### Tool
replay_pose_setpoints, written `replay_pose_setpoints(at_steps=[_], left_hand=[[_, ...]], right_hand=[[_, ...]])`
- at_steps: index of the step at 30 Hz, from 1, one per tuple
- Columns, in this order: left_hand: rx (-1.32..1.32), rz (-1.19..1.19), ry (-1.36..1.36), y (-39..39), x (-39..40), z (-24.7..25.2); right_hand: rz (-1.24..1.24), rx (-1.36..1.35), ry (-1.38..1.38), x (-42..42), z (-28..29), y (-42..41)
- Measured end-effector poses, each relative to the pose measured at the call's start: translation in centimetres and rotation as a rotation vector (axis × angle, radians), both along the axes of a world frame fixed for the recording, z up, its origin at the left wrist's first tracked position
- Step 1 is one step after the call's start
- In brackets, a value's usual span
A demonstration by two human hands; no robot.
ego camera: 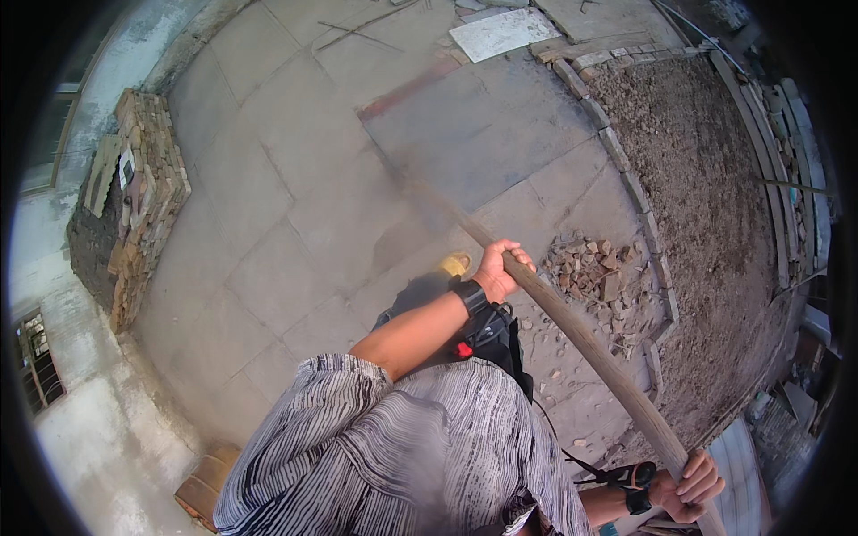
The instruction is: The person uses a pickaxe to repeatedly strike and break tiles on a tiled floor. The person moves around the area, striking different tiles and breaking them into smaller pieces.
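Note:
My left hand point(501, 271) grips a long wooden pole point(596, 348) around its middle, with a dark strap at the wrist. Lower right, my right hand point(687, 488) is closed around the same pole close to the picture's edge. The pole slants from the lower right towards the upper left, over the paving. Its far end is blurred, so what is on it cannot be told. A yellow shoe point(456, 264) shows just beyond my left wrist. To the right of the pole lies a heap of broken bricks point(606, 268) on the paved ground.
A curved brick edging point(633, 187) borders a bed of loose soil point(697, 214) on the right. A stacked brick structure point(151, 194) stands by the wall at left. A pale slab point(506, 33) and thin sticks point(362, 33) lie at the far side. Boards point(757, 161) line the bed's outer edge.

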State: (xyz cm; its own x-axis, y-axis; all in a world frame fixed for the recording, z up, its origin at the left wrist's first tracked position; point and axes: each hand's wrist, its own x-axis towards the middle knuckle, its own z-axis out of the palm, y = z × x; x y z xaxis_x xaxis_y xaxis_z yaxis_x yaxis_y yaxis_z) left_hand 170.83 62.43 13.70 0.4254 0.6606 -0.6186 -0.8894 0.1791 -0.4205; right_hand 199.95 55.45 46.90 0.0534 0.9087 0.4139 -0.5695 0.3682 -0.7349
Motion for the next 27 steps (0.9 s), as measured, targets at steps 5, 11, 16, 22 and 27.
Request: replay_pose_setpoints(at_steps=[5, 11, 16, 22, 27], left_hand=[[-0.043, 0.015, 0.026, 1.0, 0.5, 1.9], [-0.063, 0.007, 0.092, 1.2, -2.8, -0.8], [-0.057, -0.046, 0.003, -1.2, 1.4, -1.0], [-0.084, -0.239, -0.05, -3.0, 7.0, 3.1], [-0.081, -0.231, 0.016, -0.5, 4.3, 1.6]], right_hand=[[-0.14, -0.042, -0.019, 1.3, 0.4, 0.3], [-0.21, -0.112, 0.001, -2.8, -2.7, -0.1], [-0.201, -0.069, -0.056, -0.3, 0.0, -2.0], [-0.009, 0.193, -0.084, 2.1, 4.0, -5.1], [-0.137, 0.091, -0.118, 0.0, 2.1, -5.8]])
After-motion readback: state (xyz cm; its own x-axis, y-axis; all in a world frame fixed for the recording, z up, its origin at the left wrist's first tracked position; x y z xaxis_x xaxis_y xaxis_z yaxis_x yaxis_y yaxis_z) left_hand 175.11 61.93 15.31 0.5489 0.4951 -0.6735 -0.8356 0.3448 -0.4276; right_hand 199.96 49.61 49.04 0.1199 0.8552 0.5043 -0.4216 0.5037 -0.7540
